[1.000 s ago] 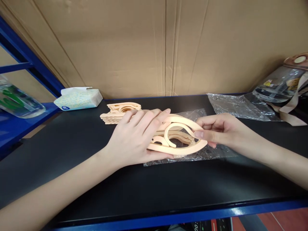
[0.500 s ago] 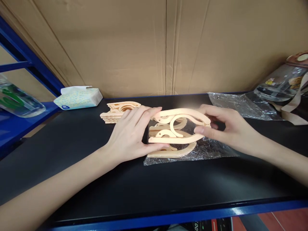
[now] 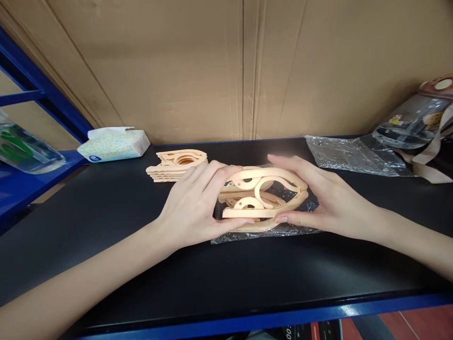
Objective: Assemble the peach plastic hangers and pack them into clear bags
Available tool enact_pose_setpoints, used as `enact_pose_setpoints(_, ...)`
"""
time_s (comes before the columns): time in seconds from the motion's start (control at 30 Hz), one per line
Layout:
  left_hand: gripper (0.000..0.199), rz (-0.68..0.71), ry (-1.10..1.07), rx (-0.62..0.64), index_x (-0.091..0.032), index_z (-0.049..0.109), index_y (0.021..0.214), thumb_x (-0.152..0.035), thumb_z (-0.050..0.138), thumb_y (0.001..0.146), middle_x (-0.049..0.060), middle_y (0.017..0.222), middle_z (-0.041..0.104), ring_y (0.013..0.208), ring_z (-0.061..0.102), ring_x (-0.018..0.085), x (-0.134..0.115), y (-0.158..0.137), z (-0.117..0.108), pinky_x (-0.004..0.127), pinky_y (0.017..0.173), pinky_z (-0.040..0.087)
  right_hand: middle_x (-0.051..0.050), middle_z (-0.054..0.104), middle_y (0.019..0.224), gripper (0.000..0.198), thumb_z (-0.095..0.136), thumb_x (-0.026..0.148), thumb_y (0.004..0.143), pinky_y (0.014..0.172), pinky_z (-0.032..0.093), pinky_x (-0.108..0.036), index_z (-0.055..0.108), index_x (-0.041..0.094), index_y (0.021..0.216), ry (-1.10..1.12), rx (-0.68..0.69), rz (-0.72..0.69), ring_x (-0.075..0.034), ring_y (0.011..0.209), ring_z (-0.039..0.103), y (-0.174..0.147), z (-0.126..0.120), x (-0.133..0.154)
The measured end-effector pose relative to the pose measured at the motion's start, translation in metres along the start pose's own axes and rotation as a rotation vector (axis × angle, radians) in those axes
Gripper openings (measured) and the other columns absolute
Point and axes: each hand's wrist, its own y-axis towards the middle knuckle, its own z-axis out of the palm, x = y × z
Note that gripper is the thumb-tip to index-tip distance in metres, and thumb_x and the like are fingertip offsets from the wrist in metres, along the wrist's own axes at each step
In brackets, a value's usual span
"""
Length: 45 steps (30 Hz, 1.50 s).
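A beige folding clothes hanger (image 3: 253, 213), folded up, lies over a clear plastic bag (image 3: 226, 239) with more beige hangers showing underneath. My left hand (image 3: 193, 203) grips its left end, thumb at the near edge and fingers over the far edge. Around the right end curves my right hand (image 3: 323, 198), its thumb on the near arm and fingers along the far arm. Part of the hanger's left end is hidden by my left fingers. Just beyond my left hand is a stack of several folded beige hangers (image 3: 173, 170).
A tissue pack (image 3: 116, 145) sits at the back left, near a blue rack holding a clear bottle (image 3: 28, 148). At the back right are a flat clear plastic bag (image 3: 357, 153) and a strapped water bottle (image 3: 414, 120). Cardboard (image 3: 177, 71) stands behind the black tabletop (image 3: 226, 278).
The hanger has come down lower onto the bag. My right hand has shifted from pinching its right tip to spanning both arms, thumb moving nearer to me.
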Motion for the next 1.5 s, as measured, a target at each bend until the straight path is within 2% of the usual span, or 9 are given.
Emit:
enact_pose_setpoints(0.1,0.065,0.016,0.014,-0.009,-0.01,0.051,0.12,-0.06,0.06,0.08,0.011,0.106,0.062,0.094,0.059,0.025,-0.003,0.001,0.0,0.036,0.08,0.047,-0.005,0.06,0.126,0.054,0.061,0.043,0.085,0.088,0.052,-0.033,0.045,0.026,0.135,0.202,-0.026,0.116,-0.021,0.106,0.061,0.003,0.0,0.004)
enact_pose_setpoints(0.27,0.064,0.094,0.058,-0.03,-0.008,0.052,0.121,-0.058,0.059,0.082,0.012,0.103,0.063,0.092,0.059,0.026,-0.013,0.003,0.002,0.035,0.08,0.046,-0.001,0.07,0.091,0.022,0.065,0.04,0.082,0.063,0.052,-0.023,0.067,0.022,0.094,0.478,-0.072,0.344,-0.014,0.077,0.065,0.007,0.002,0.01)
enact_pose_setpoints(0.4,0.069,0.124,0.07,-0.015,-0.006,0.052,0.121,-0.062,0.058,0.081,0.013,0.104,0.063,0.095,0.058,0.027,-0.017,0.003,0.003,0.036,0.083,0.045,0.0,0.066,0.07,0.024,0.066,0.043,0.08,0.052,0.048,-0.022,0.067,0.019,0.081,0.542,-0.06,0.397,-0.011,0.06,0.06,0.008,0.002,0.011)
enact_pose_setpoints(0.73,0.065,0.095,0.024,-0.003,-0.006,0.052,0.12,-0.058,0.058,0.083,0.014,0.104,0.062,0.094,0.058,0.027,-0.013,0.002,0.005,0.036,0.081,0.046,-0.002,0.068,0.076,0.028,0.055,0.044,0.088,0.057,0.049,-0.024,0.069,0.02,0.09,0.502,0.036,0.35,-0.014,0.068,0.062,0.01,-0.006,0.009)
enact_pose_setpoints(0.83,0.065,0.08,0.033,0.0,-0.009,0.05,0.122,-0.059,0.058,0.082,0.014,0.106,0.062,0.094,0.059,0.027,-0.009,0.001,0.005,0.037,0.079,0.047,-0.003,0.07,0.087,0.028,0.051,0.042,0.091,0.065,0.051,-0.027,0.07,0.022,0.091,0.478,-0.058,0.34,-0.016,0.078,0.064,0.012,-0.01,0.001)
enact_pose_setpoints(1.03,0.064,0.068,0.039,-0.029,-0.014,0.045,0.127,-0.055,0.061,0.081,0.012,0.112,0.062,0.098,0.059,0.027,-0.001,0.0,0.005,0.037,0.083,0.047,-0.002,0.065,0.072,0.027,0.054,0.04,0.09,0.056,0.043,-0.025,0.068,0.018,0.085,0.522,-0.273,0.382,-0.01,0.06,0.054,0.013,-0.011,-0.025)
enact_pose_setpoints(1.2,0.066,0.057,0.049,-0.033,-0.013,0.046,0.125,-0.06,0.06,0.08,0.012,0.111,0.063,0.098,0.059,0.026,0.0,0.0,0.005,0.037,0.083,0.047,0.001,0.058,0.063,0.03,0.059,0.042,0.087,0.056,0.04,-0.025,0.062,0.019,0.068,0.522,-0.29,0.412,-0.01,0.058,0.05,0.012,-0.01,-0.033)
enact_pose_setpoints(1.37,0.066,0.071,0.054,-0.032,-0.011,0.046,0.125,-0.058,0.061,0.081,0.013,0.112,0.062,0.098,0.059,0.026,-0.002,0.0,0.004,0.036,0.083,0.047,0.002,0.05,0.053,0.043,0.054,0.048,0.089,0.056,0.036,-0.028,0.053,0.02,0.055,0.361,-0.277,0.377,-0.011,0.054,0.045,0.011,-0.012,-0.025)
enact_pose_setpoints(1.5,0.065,0.077,0.042,-0.041,-0.013,0.045,0.126,-0.058,0.06,0.081,0.012,0.111,0.062,0.098,0.059,0.026,-0.003,0.0,0.003,0.036,0.084,0.047,0.0,0.054,0.062,0.042,0.045,0.045,0.094,0.057,0.041,-0.027,0.053,0.021,0.06,0.377,-0.254,0.282,-0.012,0.059,0.049,0.012,-0.011,-0.018)
